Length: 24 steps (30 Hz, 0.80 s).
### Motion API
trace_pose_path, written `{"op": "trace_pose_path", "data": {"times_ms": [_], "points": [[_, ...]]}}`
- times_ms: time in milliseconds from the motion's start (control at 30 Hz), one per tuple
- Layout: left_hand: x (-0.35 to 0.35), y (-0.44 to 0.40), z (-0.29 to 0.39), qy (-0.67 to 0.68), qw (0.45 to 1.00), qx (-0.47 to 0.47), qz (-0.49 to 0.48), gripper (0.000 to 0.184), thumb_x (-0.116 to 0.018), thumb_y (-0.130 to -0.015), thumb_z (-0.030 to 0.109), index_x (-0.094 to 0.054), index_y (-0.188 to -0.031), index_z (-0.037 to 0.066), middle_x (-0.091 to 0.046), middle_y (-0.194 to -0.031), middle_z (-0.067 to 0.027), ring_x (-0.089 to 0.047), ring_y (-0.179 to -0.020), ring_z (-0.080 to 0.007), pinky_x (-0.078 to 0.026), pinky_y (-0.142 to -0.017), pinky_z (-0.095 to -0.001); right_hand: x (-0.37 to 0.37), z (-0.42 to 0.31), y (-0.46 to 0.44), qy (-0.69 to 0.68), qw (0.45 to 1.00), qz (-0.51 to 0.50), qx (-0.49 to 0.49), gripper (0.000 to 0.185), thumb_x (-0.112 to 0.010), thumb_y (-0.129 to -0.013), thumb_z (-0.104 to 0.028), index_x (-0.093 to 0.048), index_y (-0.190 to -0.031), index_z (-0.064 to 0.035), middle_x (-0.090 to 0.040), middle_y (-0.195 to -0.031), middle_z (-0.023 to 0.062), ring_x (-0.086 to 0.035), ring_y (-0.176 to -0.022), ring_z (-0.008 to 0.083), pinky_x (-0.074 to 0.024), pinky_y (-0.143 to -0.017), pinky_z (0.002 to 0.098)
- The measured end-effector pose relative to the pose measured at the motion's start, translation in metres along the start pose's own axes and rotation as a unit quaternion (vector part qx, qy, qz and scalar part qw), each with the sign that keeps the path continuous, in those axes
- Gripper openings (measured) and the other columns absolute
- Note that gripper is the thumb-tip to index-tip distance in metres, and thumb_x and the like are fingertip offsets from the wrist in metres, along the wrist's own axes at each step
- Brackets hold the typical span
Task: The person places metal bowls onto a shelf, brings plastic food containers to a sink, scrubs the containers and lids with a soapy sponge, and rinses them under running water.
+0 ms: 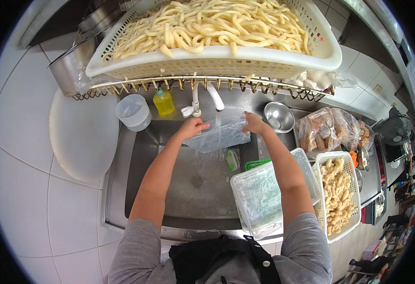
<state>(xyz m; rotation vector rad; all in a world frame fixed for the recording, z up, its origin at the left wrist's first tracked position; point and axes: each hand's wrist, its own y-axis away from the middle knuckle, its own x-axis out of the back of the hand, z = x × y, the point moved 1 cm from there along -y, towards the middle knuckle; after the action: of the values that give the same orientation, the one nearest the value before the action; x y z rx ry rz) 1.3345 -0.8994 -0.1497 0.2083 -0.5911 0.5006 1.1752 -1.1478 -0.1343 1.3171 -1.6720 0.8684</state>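
Under the white faucet (215,98), water runs onto a clear, flat, rectangular plastic lid (224,135) held tilted over the sink (188,189). My left hand (192,128) is closed on its left edge. Gripping the far right corner is my right hand (254,123), with fingers bent round the rim. Below the lid, a white and green object (233,160), perhaps a brush or sponge, lies in the sink. Soapy clear plastic containers (259,196) rest on the sink's right edge, under my right forearm.
Overhead, a wire rack (207,81) bears a white basket (217,53) of thick noodle-like strips. A plastic tub (133,112) and a yellow soap bottle (164,102) stand behind the sink. To the right are a metal bowl (279,117), bagged food (317,130) and another basket (354,208).
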Motion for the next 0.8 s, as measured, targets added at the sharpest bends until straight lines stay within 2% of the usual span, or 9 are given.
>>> {"op": "trace_pose_path", "data": {"times_ms": [67, 267, 367, 467, 567, 633, 667, 767, 800], "points": [[-0.003, 0.000, 0.000, -0.025, 0.998, 0.044, 0.034, 0.040, -0.065, -0.086, 0.043, -0.061, -0.078, 0.003, -0.060, -0.064, -0.0049, -0.059, -0.064, -0.0169, -0.046, -0.061, -0.0307, -0.002, 0.005, 0.001, 0.021, 0.996, 0.084, 0.030, 0.068, -0.080, -0.057, -0.018, -0.052, -0.117, -0.0029, -0.061, -0.106, 0.0184, -0.057, -0.101, 0.0367, -0.0456, -0.092, 0.0395], [-0.045, -0.034, 0.057, -0.210, 0.966, -0.047, 0.144, 0.047, -0.061, -0.081, 0.055, -0.066, -0.087, 0.009, -0.066, -0.076, -0.0101, -0.065, -0.075, -0.0309, -0.049, -0.070, -0.0424, 0.005, -0.077, -0.008, 0.142, 0.984, -0.029, 0.101, 0.065, -0.082, -0.061, -0.018, -0.050, -0.115, -0.0043, -0.061, -0.108, 0.0170, -0.054, -0.110, 0.0369, -0.0422, -0.094, 0.0465], [-0.038, -0.039, 0.061, -0.280, 0.954, -0.045, 0.100, 0.050, -0.062, -0.080, 0.055, -0.066, -0.089, 0.006, -0.067, -0.080, -0.0130, -0.065, -0.077, -0.0325, -0.049, -0.071, -0.0431, 0.002, -0.065, -0.015, 0.148, 0.983, -0.087, 0.060, 0.061, -0.082, -0.062, -0.018, -0.049, -0.112, -0.0041, -0.062, -0.106, 0.0162, -0.056, -0.106, 0.0385, -0.0438, -0.091, 0.0471], [-0.003, -0.024, 0.064, -0.218, 0.975, -0.030, 0.027, 0.049, -0.064, -0.080, 0.052, -0.065, -0.086, 0.003, -0.066, -0.078, -0.0146, -0.065, -0.076, -0.0291, -0.049, -0.070, -0.0415, 0.002, -0.035, -0.009, 0.104, 0.984, -0.143, 0.015, 0.058, -0.080, -0.063, -0.017, -0.049, -0.109, -0.0034, -0.062, -0.105, 0.0167, -0.057, -0.102, 0.0396, -0.0452, -0.089, 0.0467], [-0.002, -0.022, 0.052, -0.106, 0.990, -0.053, 0.071, 0.044, -0.068, -0.079, 0.044, -0.064, -0.084, 0.001, -0.064, -0.074, -0.0139, -0.065, -0.074, -0.0237, -0.048, -0.067, -0.0383, -0.005, -0.029, -0.010, 0.082, 0.986, -0.136, 0.047, 0.057, -0.080, -0.064, -0.017, -0.049, -0.110, -0.0022, -0.061, -0.105, 0.0179, -0.057, -0.103, 0.0397, -0.0457, -0.088, 0.0454], [-0.022, -0.040, 0.038, -0.032, 0.993, -0.075, 0.087, 0.039, -0.070, -0.078, 0.039, -0.064, -0.084, 0.001, -0.064, -0.073, -0.0119, -0.064, -0.072, -0.0209, -0.048, -0.067, -0.0367, -0.012, -0.057, -0.010, 0.007, 0.975, 0.050, 0.218, 0.071, -0.082, -0.062, -0.017, -0.045, -0.121, -0.0043, -0.061, -0.110, 0.0156, -0.055, -0.107, 0.0388, -0.0455, -0.091, 0.0432], [-0.029, -0.047, 0.036, 0.041, 0.989, -0.098, 0.103, 0.035, -0.072, -0.077, 0.035, -0.064, -0.084, 0.001, -0.064, -0.072, -0.0098, -0.063, -0.071, -0.0181, -0.048, -0.066, -0.0352, -0.003, -0.084, -0.007, -0.049, 0.991, 0.051, 0.116, 0.069, -0.081, -0.060, -0.017, -0.047, -0.118, -0.0028, -0.063, -0.104, 0.0168, -0.058, -0.101, 0.0389, -0.0475, -0.087, 0.0429], [-0.009, -0.023, 0.081, 0.005, 0.997, -0.014, 0.074, 0.031, -0.072, -0.076, 0.027, -0.064, -0.088, 0.000, -0.067, -0.078, -0.0087, -0.062, -0.073, -0.0160, -0.048, -0.067, -0.0341, 0.000, -0.073, -0.021, -0.057, 0.988, 0.009, 0.143, 0.059, -0.081, -0.062, -0.021, -0.052, -0.107, 0.0011, -0.062, -0.095, 0.0184, -0.060, -0.092, 0.0368, -0.0480, -0.082, 0.0412], [-0.009, -0.024, 0.074, 0.027, 0.996, -0.055, 0.070, 0.031, -0.071, -0.080, 0.027, -0.064, -0.092, -0.001, -0.068, -0.085, -0.0085, -0.062, -0.078, -0.0140, -0.048, -0.069, -0.0332, 0.005, -0.070, -0.022, -0.056, 0.988, 0.010, 0.145, 0.059, -0.081, -0.062, -0.021, -0.052, -0.107, 0.0011, -0.062, -0.095, 0.0184, -0.060, -0.092, 0.0368, -0.0480, -0.082, 0.0412]]}}
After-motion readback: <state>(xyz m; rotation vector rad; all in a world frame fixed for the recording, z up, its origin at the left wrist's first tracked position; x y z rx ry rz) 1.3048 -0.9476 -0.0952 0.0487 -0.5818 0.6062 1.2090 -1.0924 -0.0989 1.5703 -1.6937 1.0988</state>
